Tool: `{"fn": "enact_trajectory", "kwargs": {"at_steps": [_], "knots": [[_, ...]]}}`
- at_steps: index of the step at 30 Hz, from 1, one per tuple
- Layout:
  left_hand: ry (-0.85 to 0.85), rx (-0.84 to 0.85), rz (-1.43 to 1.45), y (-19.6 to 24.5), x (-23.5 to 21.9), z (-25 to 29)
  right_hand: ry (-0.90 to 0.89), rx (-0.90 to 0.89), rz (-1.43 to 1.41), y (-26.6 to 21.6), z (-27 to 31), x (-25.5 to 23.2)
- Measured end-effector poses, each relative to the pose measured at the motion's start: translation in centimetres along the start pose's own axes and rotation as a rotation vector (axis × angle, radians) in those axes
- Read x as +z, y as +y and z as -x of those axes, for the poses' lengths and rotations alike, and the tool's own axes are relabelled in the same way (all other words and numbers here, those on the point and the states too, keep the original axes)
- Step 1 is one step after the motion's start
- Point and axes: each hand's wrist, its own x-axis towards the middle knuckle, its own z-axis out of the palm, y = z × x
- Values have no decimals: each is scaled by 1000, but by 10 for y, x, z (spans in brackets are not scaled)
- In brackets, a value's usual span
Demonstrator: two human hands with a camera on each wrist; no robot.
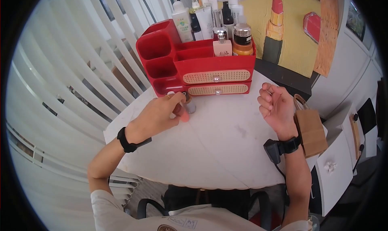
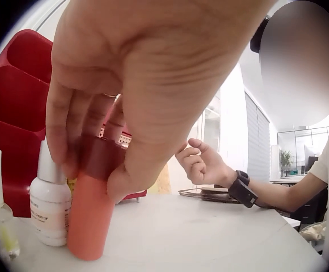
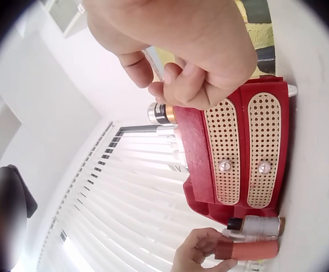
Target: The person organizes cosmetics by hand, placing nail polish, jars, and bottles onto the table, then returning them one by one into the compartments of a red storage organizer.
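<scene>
Near the front left of the red organizer (image 1: 214, 65), my left hand (image 1: 151, 113) pinches a coral bottle (image 2: 90, 218) between thumb and fingers around its dark red cap. The bottle stands upright, its base at the tabletop. Close beside it are a white bottle (image 2: 51, 212) with printed text and a small clear bottle (image 2: 1, 221) with a white cap. A clear bottle (image 3: 260, 225) with a black cap also stands there in the right wrist view. My right hand (image 1: 278, 109) is held over the table's right side, palm turned up, fingers loosely curled around nothing.
Lotions and jars (image 1: 242, 35) fill the organizer's top, above two drawers with woven fronts. A brown paper bag (image 1: 310, 130) is at the right edge of the white table (image 1: 214, 150). Vertical blinds (image 1: 60, 89) line the left; a painted lipstick board (image 1: 291, 33) stands behind.
</scene>
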Motion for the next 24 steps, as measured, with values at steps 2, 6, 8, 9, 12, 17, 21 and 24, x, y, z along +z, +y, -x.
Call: {"fn": "enact_trajectory", "kwargs": {"at_steps": [2,6,8,9,12,17,21,24], "knots": [[24,18,-128,1,1,-1,-3,-8,-2,-1,0,0],[163,201,-272,1,5,-1,-20,-2,-15,0,0,-3],[186,144,-340,6,1,1,-21,-6,-13,0,0,-3],[184,148,-339,8,-2,0,-27,-9,-14,0,0,-2],[186,88,-277,16,-19,-8,-31,-9,-18,0,0,-1],[249,121,-189,30,-54,-42,-41,-9,-18,1,-1,-3],[284,162,-123,34,-74,-88,-4,-13,33,2,-2,-3],[346,188,-97,21,-79,-137,24,-15,50,3,-3,-6]]}}
